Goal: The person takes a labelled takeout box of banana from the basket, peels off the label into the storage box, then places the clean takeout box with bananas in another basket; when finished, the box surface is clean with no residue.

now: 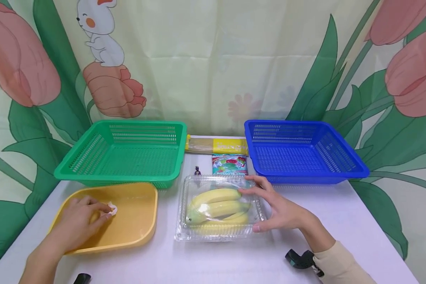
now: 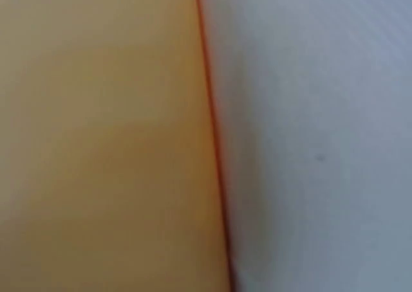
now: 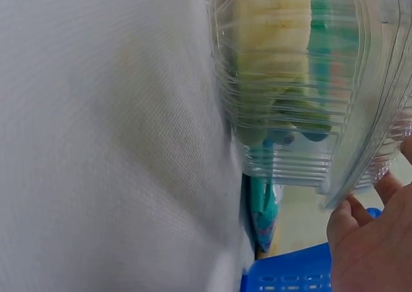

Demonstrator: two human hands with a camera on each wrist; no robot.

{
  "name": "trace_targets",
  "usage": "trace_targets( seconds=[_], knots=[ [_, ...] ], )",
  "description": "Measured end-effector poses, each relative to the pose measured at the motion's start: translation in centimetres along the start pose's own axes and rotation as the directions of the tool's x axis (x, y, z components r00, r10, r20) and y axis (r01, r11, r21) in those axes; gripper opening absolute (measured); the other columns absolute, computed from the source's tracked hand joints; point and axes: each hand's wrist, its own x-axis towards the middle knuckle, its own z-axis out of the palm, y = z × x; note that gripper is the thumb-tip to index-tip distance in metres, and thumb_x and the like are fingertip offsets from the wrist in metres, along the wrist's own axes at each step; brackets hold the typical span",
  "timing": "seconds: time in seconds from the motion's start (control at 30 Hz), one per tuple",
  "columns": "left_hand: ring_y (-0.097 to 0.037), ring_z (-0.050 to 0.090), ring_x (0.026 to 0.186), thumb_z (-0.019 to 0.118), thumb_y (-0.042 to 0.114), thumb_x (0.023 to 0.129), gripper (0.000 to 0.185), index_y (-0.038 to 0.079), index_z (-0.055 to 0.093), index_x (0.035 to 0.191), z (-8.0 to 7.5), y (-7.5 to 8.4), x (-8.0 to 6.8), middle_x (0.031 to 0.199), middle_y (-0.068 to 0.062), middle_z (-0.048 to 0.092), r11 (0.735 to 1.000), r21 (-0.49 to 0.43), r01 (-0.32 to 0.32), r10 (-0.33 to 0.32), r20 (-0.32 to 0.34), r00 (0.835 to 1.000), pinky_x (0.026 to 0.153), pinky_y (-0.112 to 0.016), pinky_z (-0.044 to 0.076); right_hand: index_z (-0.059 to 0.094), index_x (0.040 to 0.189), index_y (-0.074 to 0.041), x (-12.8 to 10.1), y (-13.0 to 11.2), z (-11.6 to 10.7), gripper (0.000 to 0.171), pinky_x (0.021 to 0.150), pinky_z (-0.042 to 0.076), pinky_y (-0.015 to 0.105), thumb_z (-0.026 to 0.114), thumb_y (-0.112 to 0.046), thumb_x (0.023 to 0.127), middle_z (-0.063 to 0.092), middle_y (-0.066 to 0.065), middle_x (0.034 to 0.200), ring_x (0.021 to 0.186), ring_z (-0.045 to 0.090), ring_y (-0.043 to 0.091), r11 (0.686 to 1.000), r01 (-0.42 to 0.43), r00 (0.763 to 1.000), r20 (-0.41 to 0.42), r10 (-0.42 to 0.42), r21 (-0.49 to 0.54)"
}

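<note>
Blurred yellow surface (image 2: 103,137) filling the left half — softly shaded darker lower down, a thin orange-red edge (image 2: 213,112) slanting from top to bottom, a greyish-white surface (image 2: 335,228) on the right — faintly lined toward the upper corner, one small dark speck (image 2: 320,157).

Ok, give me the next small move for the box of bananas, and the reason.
I'd probably firm up the right grip on the clear box before moving it: thumb and fingers lie only along its right side, the bananas inside could slide, and the left grip is away in the yellow tray.
</note>
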Motion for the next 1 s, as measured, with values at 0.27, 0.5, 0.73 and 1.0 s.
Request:
trace_targets(
  seconds=[0.27, 0.5, 0.73, 1.0],
  knots=[
    [-0.024, 0.050, 0.093, 0.080, 0.023, 0.089, 0.025, 0.009, 0.080, 0.110, 0.14, -0.09, -0.06, 0.090, 0.006, 0.061, 1.000, -0.003, -0.009, 0.009, 0.040, 0.999, 0.078, -0.039, 0.038, 0.049, 0.152, -0.020, -0.15, 0.07, -0.09, 0.088, 0.106, 0.032, 0.075, 0.089, -0.036, 0.076, 0.015, 0.005, 0.166, 0.151, 0.016, 0.036, 1.000, -0.001, 1.000, -0.010, 0.001, 0.006],
    [-0.019, 0.049, 0.091, 0.082, 0.021, 0.087, 0.019, 0.017, 0.077, 0.105, 0.24, -0.05, -0.24, 0.085, 0.011, 0.056, 1.000, -0.015, -0.012, 0.014, 0.076, 0.997, 0.081, -0.040, 0.042, 0.049, 0.153, -0.022, 0.02, 0.02, -0.01, 0.088, 0.106, 0.031, 0.076, 0.089, -0.034, 0.075, 0.014, 0.003, 0.167, 0.151, 0.015, 0.038, 1.000, -0.008, 1.000, -0.002, 0.008, 0.008],
    [-0.016, 0.054, 0.090, 0.081, 0.020, 0.088, 0.016, 0.023, 0.074, 0.102, 0.10, 0.09, -0.19, 0.101, 0.008, 0.066, 0.999, -0.051, 0.000, 0.006, 0.108, 0.994, 0.082, -0.041, 0.051, 0.049, 0.153, -0.021, 0.04, 0.10, 0.00, 0.088, 0.105, 0.032, 0.076, 0.089, -0.034, 0.075, 0.014, 0.004, 0.167, 0.151, 0.016, 0.037, 1.000, -0.004, 1.000, -0.004, 0.004, 0.009],
    [-0.018, 0.059, 0.093, 0.080, 0.021, 0.089, 0.019, 0.021, 0.073, 0.107, 0.23, -0.04, -0.13, 0.113, -0.001, 0.067, 0.996, -0.084, 0.035, -0.023, 0.134, 0.991, 0.084, -0.046, 0.054, 0.049, 0.153, -0.021, -0.07, 0.23, 0.14, 0.088, 0.105, 0.031, 0.077, 0.089, -0.033, 0.075, 0.014, 0.004, 0.166, 0.151, 0.015, 0.039, 1.000, -0.001, 1.000, -0.007, 0.002, 0.014]
  ],
)
